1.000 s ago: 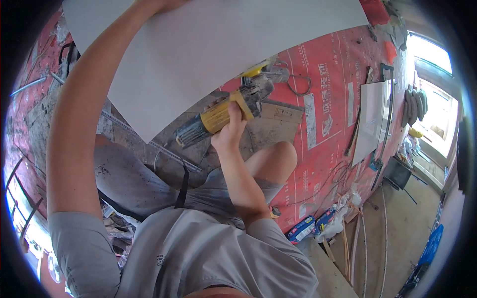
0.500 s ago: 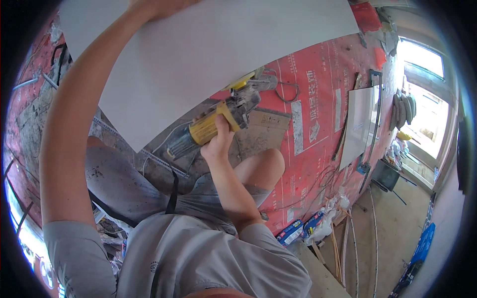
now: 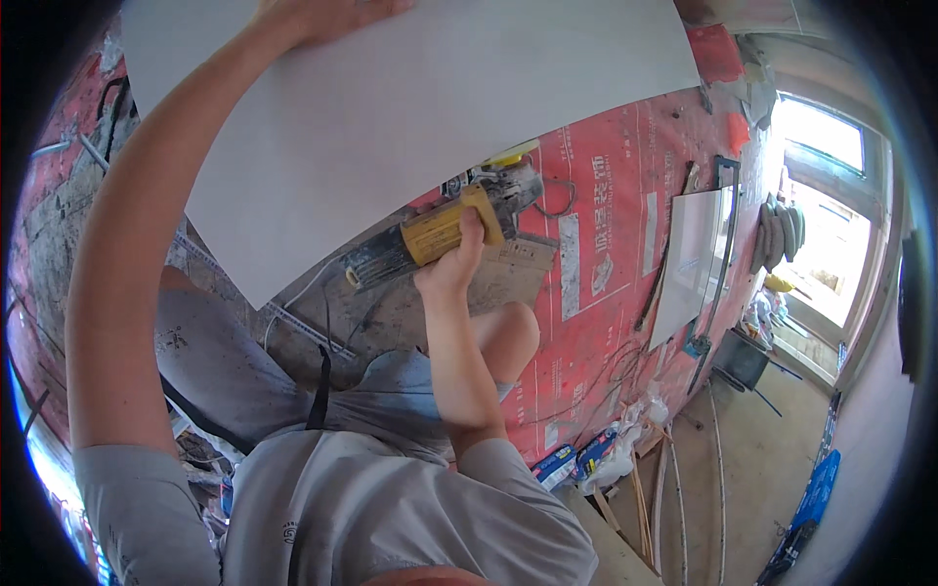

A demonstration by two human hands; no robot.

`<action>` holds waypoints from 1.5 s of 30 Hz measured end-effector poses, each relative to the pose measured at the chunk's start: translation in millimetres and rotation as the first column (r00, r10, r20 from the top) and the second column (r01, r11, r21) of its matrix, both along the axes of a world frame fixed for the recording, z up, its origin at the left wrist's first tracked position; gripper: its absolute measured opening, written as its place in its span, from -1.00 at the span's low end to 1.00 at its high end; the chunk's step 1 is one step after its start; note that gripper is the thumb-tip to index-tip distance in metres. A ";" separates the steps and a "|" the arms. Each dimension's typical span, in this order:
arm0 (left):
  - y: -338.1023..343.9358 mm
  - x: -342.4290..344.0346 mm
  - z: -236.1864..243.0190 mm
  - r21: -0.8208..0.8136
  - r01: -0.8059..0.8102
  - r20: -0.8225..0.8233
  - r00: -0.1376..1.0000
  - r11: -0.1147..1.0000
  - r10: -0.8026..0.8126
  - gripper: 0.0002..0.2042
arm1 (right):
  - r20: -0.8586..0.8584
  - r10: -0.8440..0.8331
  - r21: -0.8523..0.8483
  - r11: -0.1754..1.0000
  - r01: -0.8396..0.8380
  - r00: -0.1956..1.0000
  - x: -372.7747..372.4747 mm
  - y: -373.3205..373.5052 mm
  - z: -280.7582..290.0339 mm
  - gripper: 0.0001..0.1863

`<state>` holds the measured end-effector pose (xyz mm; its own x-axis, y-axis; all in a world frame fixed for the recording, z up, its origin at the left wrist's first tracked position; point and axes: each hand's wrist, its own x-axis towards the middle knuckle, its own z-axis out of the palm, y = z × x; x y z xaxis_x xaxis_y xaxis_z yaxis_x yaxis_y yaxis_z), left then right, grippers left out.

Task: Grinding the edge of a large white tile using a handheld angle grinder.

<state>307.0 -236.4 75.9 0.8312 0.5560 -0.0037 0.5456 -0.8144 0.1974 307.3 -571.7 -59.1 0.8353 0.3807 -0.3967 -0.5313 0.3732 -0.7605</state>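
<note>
A large white panel (image 3: 420, 107) spans the upper part of the view, one corner slanting down toward my lap. Near the top edge, my left hand (image 3: 337, 18) lies flat on its face, fingers stretched out and partly cut off by the frame. My right hand (image 3: 454, 262) is wrapped around the yellow and black body of an angle grinder (image 3: 430, 234), thumb on top. The grinder's head is by the panel's lower edge; whether they touch I cannot tell. Its disc is mostly hidden.
Red printed protective sheeting (image 3: 625, 146) covers the floor. A brown cardboard piece (image 3: 518, 273) lies beyond my right hand. To the right are a narrow white tile (image 3: 686, 264), a long black-framed tool (image 3: 725, 225) and a dark bin (image 3: 740, 361). Blue packages (image 3: 557, 466) lie near my right elbow.
My right hand has moved the grinder slightly right, and its head is now closer to the panel's edge. My left hand stays on the panel, a little lower in view.
</note>
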 end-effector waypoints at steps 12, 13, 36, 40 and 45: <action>1.7 3.1 -4.2 -0.013 -0.008 -0.026 1.000 1.000 0.008 -0.34 | -0.063 0.130 0.005 0.992 -0.129 0.990 6.8 -1.7 6.2 -0.55; 2.3 1.6 -5.2 -0.027 -0.006 -0.024 1.000 1.000 0.005 -0.34 | -0.010 0.081 -0.006 0.997 -0.081 0.997 8.0 -1.4 5.5 -0.55; 9.8 2.0 -20.2 0.026 0.024 -0.002 1.000 0.999 -0.024 -0.36 | -0.054 -0.073 -0.039 0.997 0.071 0.996 31.7 6.7 0.4 -0.58; 5.0 4.8 -9.5 -0.017 0.014 -0.042 0.999 1.000 -0.015 -0.36 | -0.093 0.007 -0.108 0.994 -0.017 0.996 16.5 4.7 3.4 -0.59; 3.3 4.9 -11.4 0.021 0.008 -0.039 0.999 1.000 -0.007 -0.34 | -0.048 -0.065 -0.066 0.996 0.062 0.997 15.8 7.3 11.2 -0.58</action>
<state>311.9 -233.1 64.5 0.8349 0.5498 -0.0248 0.5463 -0.8224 0.1588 323.1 -564.4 -47.9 0.8355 0.2993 -0.4608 -0.5460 0.3583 -0.7573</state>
